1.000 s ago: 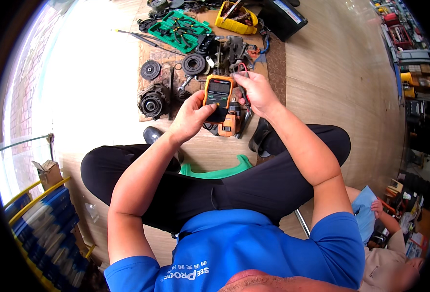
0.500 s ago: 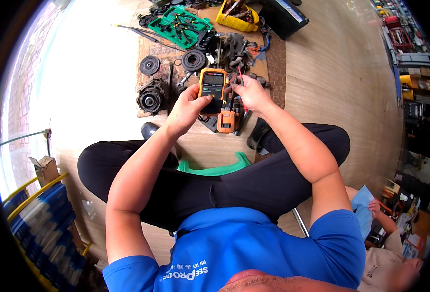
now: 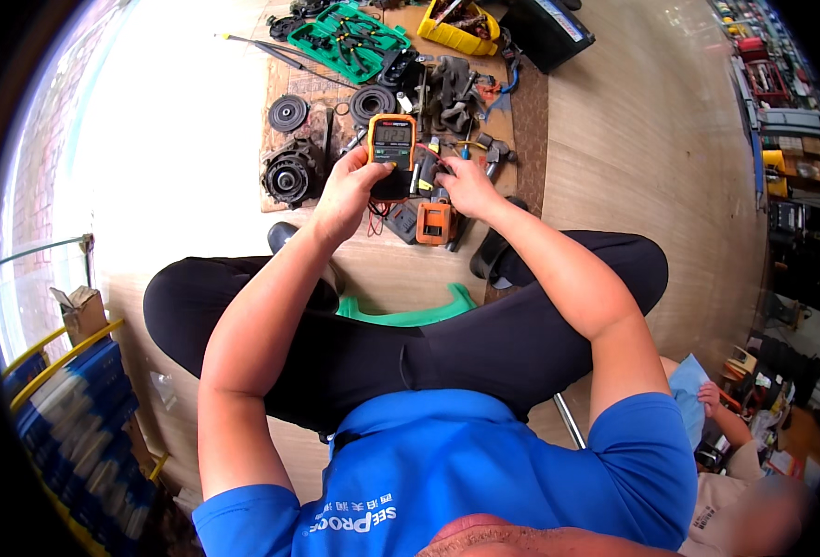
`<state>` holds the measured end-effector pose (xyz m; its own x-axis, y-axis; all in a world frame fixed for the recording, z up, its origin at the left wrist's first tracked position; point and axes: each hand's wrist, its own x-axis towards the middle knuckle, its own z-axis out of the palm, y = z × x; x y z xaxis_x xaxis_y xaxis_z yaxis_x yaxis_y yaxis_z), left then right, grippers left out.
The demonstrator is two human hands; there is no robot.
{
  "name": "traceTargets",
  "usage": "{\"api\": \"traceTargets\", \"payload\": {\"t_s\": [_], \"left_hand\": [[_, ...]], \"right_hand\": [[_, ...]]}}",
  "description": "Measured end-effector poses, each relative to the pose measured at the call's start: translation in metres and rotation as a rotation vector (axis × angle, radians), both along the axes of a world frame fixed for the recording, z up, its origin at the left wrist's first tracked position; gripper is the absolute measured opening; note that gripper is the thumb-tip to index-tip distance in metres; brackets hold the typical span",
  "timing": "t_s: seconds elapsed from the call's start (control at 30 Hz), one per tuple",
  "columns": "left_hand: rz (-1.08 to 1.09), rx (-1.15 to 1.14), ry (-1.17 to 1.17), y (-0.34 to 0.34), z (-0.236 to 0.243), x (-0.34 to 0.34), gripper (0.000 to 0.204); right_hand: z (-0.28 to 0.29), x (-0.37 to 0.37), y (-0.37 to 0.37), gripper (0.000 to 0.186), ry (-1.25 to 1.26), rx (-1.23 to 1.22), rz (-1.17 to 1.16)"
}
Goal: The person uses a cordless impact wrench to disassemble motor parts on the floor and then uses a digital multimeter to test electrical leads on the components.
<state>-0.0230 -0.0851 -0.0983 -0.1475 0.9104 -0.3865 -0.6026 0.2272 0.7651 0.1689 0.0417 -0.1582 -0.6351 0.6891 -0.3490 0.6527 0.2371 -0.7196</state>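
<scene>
My left hand (image 3: 359, 176) grips an orange-and-black digital multimeter (image 3: 393, 135) upright, thumb on its lower front; its display is lit with digits. Right of it, my right hand (image 3: 456, 181) is closed around a test lead (image 3: 429, 151) among dark tools; its fingertips are partly hidden. Just below stands an orange tool or battery piece (image 3: 434, 223). Around the meter on cardboard (image 3: 275, 195) lie a round mechanical housing (image 3: 289, 176), two pulley-like rings (image 3: 288, 112), dark metal parts (image 3: 452, 93) and tools.
Beyond are a green tool case (image 3: 345, 37), a yellow bin (image 3: 456, 28) and a black battery (image 3: 545, 32). A green bracket (image 3: 405, 311) lies between my legs. Blue boxes (image 3: 66, 418) are left, crowded shelves (image 3: 772, 65) right. A co-worker's hand (image 3: 707, 399) holds a blue sheet lower right.
My left hand and the meter have moved forward and slightly left. My right hand has shifted left, lower than the meter's top, uncovering more of the tools beside it.
</scene>
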Motion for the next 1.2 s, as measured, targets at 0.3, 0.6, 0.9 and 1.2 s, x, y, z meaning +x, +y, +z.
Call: {"api": "traceTargets", "payload": {"t_s": [0.3,0.6,0.9,1.2], "left_hand": [[-0.005,0.025,0.008,-0.001,-0.001,-0.001,0.029],[-0.014,0.058,-0.045,0.001,0.001,0.002,0.029],[-0.018,0.043,-0.033,0.001,-0.001,0.002,0.028],[-0.018,0.05,0.002,0.002,-0.009,0.001,0.027]], "right_hand": [[0.022,0.001,0.014,0.023,-0.203,0.219,0.124],[0.011,-0.002,0.017,0.026,0.021,-0.042,-0.106],[0.012,-0.002,0.01,0.022,-0.088,-0.287,-0.169],[0.014,-0.002,0.015,0.027,-0.016,-0.028,0.017]]}}
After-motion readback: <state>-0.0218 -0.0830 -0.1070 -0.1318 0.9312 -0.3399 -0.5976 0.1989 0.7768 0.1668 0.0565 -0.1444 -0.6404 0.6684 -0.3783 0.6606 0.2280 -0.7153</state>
